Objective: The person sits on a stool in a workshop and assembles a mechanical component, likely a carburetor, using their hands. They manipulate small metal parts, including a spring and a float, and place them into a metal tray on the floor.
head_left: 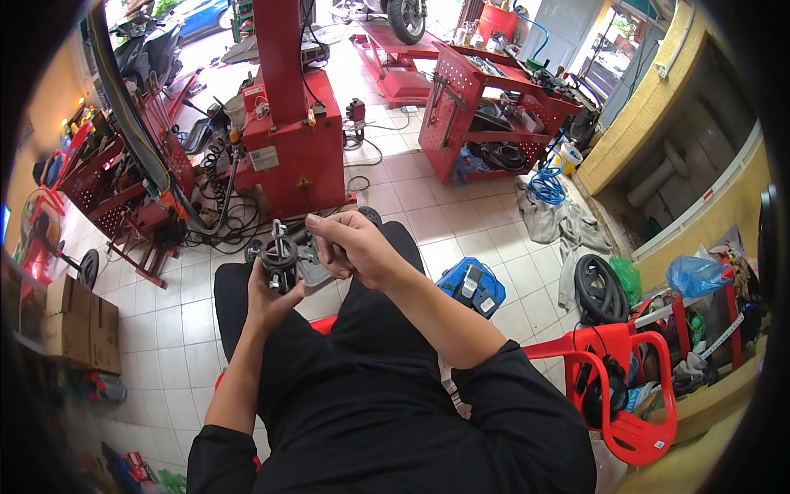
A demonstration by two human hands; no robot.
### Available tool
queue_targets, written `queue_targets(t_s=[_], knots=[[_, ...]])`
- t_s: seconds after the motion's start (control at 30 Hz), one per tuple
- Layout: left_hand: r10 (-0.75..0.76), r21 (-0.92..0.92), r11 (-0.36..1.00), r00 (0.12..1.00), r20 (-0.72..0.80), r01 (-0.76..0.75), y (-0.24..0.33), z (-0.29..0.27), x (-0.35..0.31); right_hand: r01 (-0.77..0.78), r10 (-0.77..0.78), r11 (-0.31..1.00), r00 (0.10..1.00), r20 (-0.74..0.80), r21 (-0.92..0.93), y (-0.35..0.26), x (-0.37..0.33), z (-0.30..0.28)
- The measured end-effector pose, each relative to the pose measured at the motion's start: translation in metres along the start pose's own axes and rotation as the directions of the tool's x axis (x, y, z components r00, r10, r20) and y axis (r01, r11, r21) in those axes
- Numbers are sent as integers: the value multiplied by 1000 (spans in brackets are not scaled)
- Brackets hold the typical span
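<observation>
Over my lap, my left hand [265,298] grips a dark metal mechanical part [281,257] with a round ring and a lighter upright metal piece at its top. The thumb lies along the part's lower side. Just right of it my right hand [362,249] is raised, its fingers curled in toward the palm and apart from the part. What those fingers hold, if anything, is hidden. Between my knees, partly behind both hands, a grey tray-like thing [314,272] shows.
A red machine with a column [300,148] stands ahead, cables around its base. Beyond to the right is a red tool cart [448,123]. A blue case [471,286] lies on the tiles right of my knee. A red chair [609,370] and a black tyre [599,288] stand farther right, cardboard boxes [81,325] at left.
</observation>
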State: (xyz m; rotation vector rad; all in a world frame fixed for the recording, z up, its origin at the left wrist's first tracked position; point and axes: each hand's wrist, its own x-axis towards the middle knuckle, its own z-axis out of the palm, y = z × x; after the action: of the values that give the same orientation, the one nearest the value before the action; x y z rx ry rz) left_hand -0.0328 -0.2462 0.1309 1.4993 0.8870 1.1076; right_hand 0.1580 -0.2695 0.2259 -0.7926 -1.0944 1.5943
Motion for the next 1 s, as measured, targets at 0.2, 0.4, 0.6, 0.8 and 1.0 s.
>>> queue_targets(t_s=[0.2, 0.4, 0.6, 0.8, 1.0], knots=[[195, 138, 971, 980, 31, -197, 4, -1, -5, 35, -20, 990, 994, 110, -136, -2, -5, 19], [84, -20, 996, 996, 30, -83, 10, 6, -6, 187, -193, 977, 980, -48, -104, -6, -2, 6], [31, -85, 996, 998, 58, -26, 9, 0, -8, 17, -17, 995, 1000, -1, -101, -8, -10, 8], [187, 105, 976, 982, 29, -189, 17, -5, -5, 90, -86, 992, 995, 50, -83, -3, -7, 20], [117, 33, 993, 993, -2, -117, -1, -9, 1, 105, -113, 993, 983, 144, 61, -1, -4, -1]])
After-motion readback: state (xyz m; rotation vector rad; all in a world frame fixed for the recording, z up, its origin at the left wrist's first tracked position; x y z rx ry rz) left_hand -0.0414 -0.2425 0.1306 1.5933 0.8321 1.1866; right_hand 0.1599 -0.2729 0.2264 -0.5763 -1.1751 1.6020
